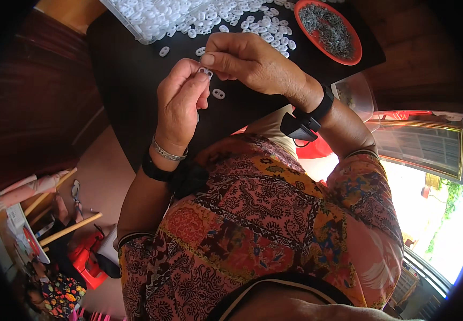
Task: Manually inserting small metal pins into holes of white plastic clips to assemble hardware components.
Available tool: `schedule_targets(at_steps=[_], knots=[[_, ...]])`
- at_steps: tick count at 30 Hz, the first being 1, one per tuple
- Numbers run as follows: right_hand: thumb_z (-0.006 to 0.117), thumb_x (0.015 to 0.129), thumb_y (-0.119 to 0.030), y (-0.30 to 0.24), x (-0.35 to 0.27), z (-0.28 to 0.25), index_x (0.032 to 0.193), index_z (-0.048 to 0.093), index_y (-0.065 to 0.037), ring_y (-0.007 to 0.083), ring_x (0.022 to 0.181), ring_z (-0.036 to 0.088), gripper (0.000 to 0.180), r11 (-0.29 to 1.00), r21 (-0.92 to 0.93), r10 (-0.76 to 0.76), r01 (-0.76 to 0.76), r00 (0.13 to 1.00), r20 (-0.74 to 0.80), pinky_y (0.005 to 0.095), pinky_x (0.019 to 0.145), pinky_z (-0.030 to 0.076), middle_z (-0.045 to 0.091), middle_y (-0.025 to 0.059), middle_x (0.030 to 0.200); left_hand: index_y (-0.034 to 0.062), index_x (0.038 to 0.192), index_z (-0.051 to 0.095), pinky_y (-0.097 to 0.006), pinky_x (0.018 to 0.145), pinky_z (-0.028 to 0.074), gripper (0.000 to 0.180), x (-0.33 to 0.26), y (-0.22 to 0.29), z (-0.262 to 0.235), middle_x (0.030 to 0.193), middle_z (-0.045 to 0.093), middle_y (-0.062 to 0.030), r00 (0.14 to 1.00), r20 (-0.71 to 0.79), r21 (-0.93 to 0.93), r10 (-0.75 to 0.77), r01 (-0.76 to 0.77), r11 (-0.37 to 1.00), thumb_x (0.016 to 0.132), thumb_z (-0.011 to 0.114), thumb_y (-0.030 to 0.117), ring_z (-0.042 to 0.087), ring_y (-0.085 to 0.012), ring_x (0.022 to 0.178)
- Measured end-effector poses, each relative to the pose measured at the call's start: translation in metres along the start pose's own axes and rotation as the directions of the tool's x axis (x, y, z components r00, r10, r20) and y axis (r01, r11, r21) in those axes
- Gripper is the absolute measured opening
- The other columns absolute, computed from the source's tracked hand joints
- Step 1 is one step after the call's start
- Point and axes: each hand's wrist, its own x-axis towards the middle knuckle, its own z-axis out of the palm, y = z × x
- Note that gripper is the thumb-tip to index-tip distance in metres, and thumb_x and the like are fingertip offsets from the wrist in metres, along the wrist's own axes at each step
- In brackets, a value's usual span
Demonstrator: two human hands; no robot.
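Both your left hand (180,104) and right hand (247,61) pinch one small white plastic piece (205,71); a loose grip drops it onto the dark worktop (129,80).

Both hands are pinching one small white plastic piece (205,71) between left hand (180,104) and right hand (253,61) above the dark surface (129,75), near a red bowl (355,53) of grey bits.

left hand (180,104) raised, right hand (250,61) meeting it, fingers (205,60) pinched

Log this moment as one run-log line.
left hand: pinching small white piece | right hand: pinching same piece | table: loose white pieces | red bowl: grey bits
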Motion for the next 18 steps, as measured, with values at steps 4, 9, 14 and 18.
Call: schedule_targets(at_steps=[4, 9, 14, 18], knots=[[0.050, 0.095, -0.024, 0.0023, -0.0005, -0.0011, 0.083, 0.055, -0.003, 0.0046, 0.061, 0.041, 0.025, 0.999, 0.004, 0.040, -0.040, 0.999, -0.007, 0.0204, 0.054, 0.036, 0.045, -0.0032, 0.065, 0.0031, 0.079, 0.051, -0.019, 0.047, 0.032, 0.014, 0.0019, -0.0011, -0.0001, 0.062, 0.045, 0.0017, 1.000, -0.008, 0.007, -0.002, 0.002, 1.000, 0.088, 0.048, 0.014, 0.038, -0.0043, 0.052], [0.050, 0.095, -0.023, 0.0021, -0.0006, -0.0008, 0.083, 0.055, -0.003, 0.0043, 0.062, 0.042, 0.024, 0.998, -0.049, 0.030, -0.032, 0.999, -0.040, 0.0203, 0.055, 0.036, 0.046, -0.0030, 0.066, 0.0032, 0.079, 0.051, -0.019, 0.047, 0.031, 0.015, 0.0008, -0.0005, 0.0006, 0.061, 0.045, 0.0016, 1.000, -0.018, 0.006, 0.002, -0.002, 1.000, 0.088, 0.048, 0.014, 0.038, -0.0043, 0.052], [0.051, 0.095, -0.022, 0.0026, -0.0013, 0.0012, 0.083, 0.055, -0.002, 0.0048, 0.063, 0.043, 0.023, 0.997, -0.068, 0.035, -0.038, 0.999, -0.036, 0.0208, 0.056, 0.038, 0.047, -0.0028, 0.066, 0.0032, 0.078, 0.050, -0.019, 0.047, 0.031, 0.014, 0.0009, -0.0008, 0.0000, 0.061, 0.045, 0.0017, 1.000, -0.015, 0.026, -0.005, 0.006, 1.000, 0.088, 0.048, 0.013, 0.038, -0.0042, 0.052], [0.051, 0.094, -0.021, 0.0037, -0.0018, 0.0020, 0.084, 0.055, -0.002, 0.0057, 0.064, 0.045, 0.022, 0.982, -0.188, -0.019, 0.008, 0.998, -0.057, 0.0224, 0.058, 0.039, 0.048, -0.0014, 0.066, 0.0030, 0.077, 0.050, -0.019, 0.046, 0.031, 0.014, 0.0010, -0.0017, 0.0005, 0.061, 0.045, 0.0020, 1.000, -0.025, 0.038, -0.007, 0.008, 0.999, 0.088, 0.049, 0.013, 0.037, -0.0040, 0.051]])
